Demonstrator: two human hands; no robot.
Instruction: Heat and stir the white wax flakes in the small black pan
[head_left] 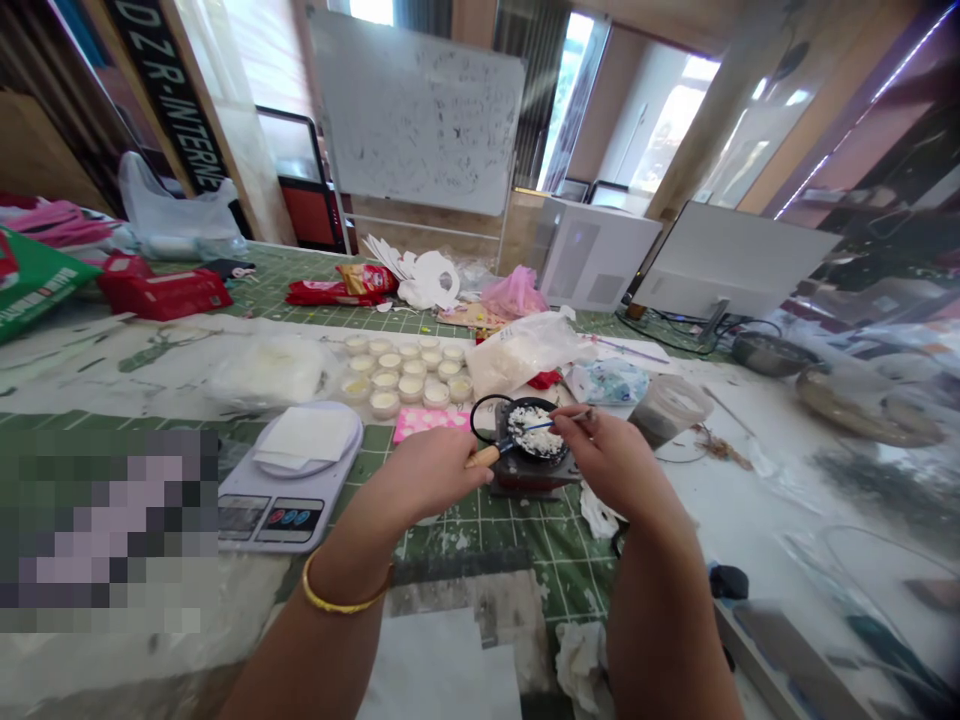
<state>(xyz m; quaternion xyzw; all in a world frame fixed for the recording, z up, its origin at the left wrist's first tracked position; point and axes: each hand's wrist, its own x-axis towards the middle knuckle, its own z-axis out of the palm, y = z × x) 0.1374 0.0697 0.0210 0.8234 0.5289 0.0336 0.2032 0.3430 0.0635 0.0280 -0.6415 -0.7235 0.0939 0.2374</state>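
Observation:
My left hand [442, 468] is closed around the wooden handle [482, 457] of a small black pan [564, 452]. White flakes [531, 425] fill the pan, which sits on a dark, square hot plate [525, 482]. From the right, my right hand [596, 445] pinches a thin blue stick [536, 427], its far end among the flakes. A black cable loop [474, 415] shows just behind the handle. Left of the pan lies a pink patterned piece [420, 424], and behind it stand rows of small round cups [385, 381] with pale, creamy contents.
A white kitchen scale [319, 500] with folded paper [307, 437] stands to the left. Behind the pan lies a plastic bag of white material [517, 352]. A clear tub [671, 412] is at the right, crumpled tissue [581, 665] nearer me. A whiteboard [420, 110] stands beyond the table.

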